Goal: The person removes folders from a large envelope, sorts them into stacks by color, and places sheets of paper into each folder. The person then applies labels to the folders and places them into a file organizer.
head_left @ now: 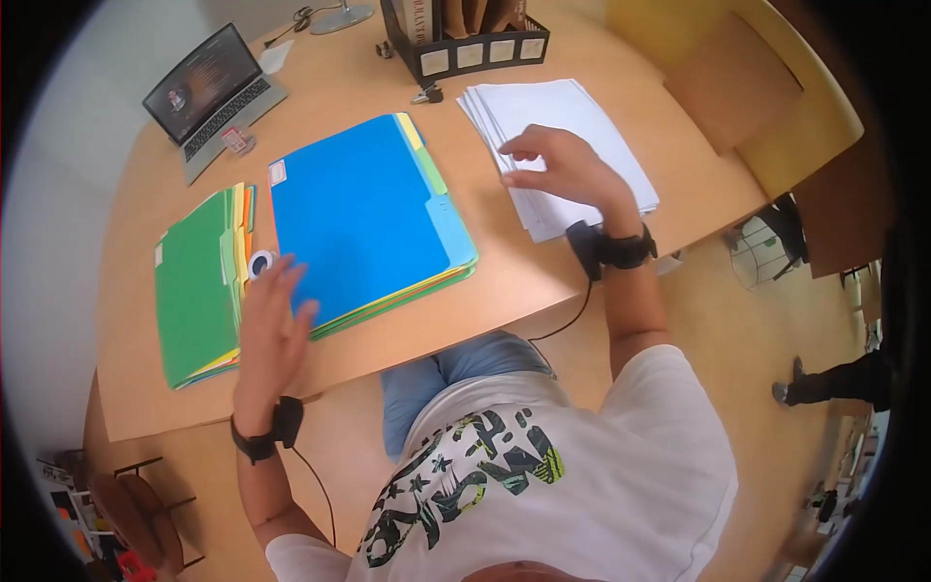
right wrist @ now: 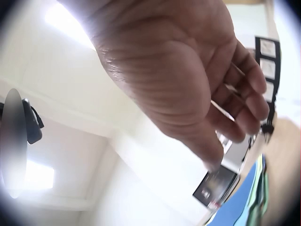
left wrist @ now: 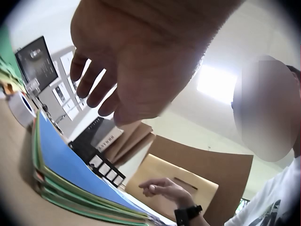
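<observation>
My left hand (head_left: 274, 330) hovers with loosely spread fingers over the gap between two folder stacks, holding nothing. Just past its fingertips a white roll of tape (head_left: 260, 264) stands between the stacks. Left of it lies the stack topped by a green folder (head_left: 197, 286); to its right is the larger stack under a blue folder (head_left: 364, 213), with coloured tabs along its right side. Over a pile of white paper (head_left: 543, 107), my right hand (head_left: 572, 170) hangs with loosely bent fingers. Nothing shows in its palm in the right wrist view.
At the back left stands an open laptop (head_left: 218, 92), with a small red-and-white box (head_left: 238, 140) before it. A black organizer (head_left: 480, 60) holding books sits at the back, keys (head_left: 428, 95) in front. A yellow chair (head_left: 824, 68) is at the right. Cables trail from both wrist cameras.
</observation>
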The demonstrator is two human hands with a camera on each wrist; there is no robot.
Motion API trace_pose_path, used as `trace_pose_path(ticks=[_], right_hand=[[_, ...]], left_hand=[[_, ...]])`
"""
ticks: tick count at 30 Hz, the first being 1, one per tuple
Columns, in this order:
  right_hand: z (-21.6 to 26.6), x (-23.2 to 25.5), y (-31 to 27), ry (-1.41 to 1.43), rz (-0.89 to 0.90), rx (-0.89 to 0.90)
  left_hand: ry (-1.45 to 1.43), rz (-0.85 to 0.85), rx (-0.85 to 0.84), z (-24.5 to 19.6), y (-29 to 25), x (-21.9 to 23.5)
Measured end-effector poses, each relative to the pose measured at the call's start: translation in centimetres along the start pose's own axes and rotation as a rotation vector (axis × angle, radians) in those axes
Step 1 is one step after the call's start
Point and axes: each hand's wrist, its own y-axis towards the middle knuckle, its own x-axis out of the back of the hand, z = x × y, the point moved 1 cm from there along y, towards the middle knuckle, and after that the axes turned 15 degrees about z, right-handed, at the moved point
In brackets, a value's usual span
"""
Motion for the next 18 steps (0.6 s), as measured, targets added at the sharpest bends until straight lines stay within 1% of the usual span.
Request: trace_pose_path(ticks=[1, 2, 5, 6, 8, 10, 14, 16, 18], right_hand=[[-1.0, 0.5, -1.1, -0.037, -0.021, 0.04], [-2.1, 0.7, -1.9, -0.1, 0.085, -0.005], [-3.1, 0.7, -5.0, -0.097, 0.207, -0.149], [-3.4, 0.6, -5.8, -0.092, 0.243, -0.199], [-4.5, -0.3, -6.8, -0.064, 0.238, -0.23], [-4.0, -0.3, -7.3, -0.012, 0.232, -0.264], [-5.3, -1.2, -7.8, -0.036, 0.158, -0.219], [-5.9, -1.5, -7.8, -0.002, 0.129, -0.227], [-5.3, -1.6, -8.1, -0.078, 0.098, -0.186]], left_hand=[[-0.013, 0.063, -0.024, -0.8, 0.7, -0.8], [-0.026, 0.127, -0.048, -1.4, 1.3, -1.5], [-0.068, 0.237, -0.042, -2.3, 2.8, -2.9], [-0.038, 0.246, -0.041, -2.3, 3.1, -3.2], [0.027, 0.266, -0.032, -2.1, 3.6, -3.5], [-0.02, 0.25, -0.035, -1.5, 3.9, -3.8], [-0.13, 0.255, -0.034, -0.7, 4.2, -3.4], [-0.128, 0.233, -0.039, -0.8, 4.2, -3.4], [-0.108, 0.228, -0.035, -0.8, 4.0, -3.7]])
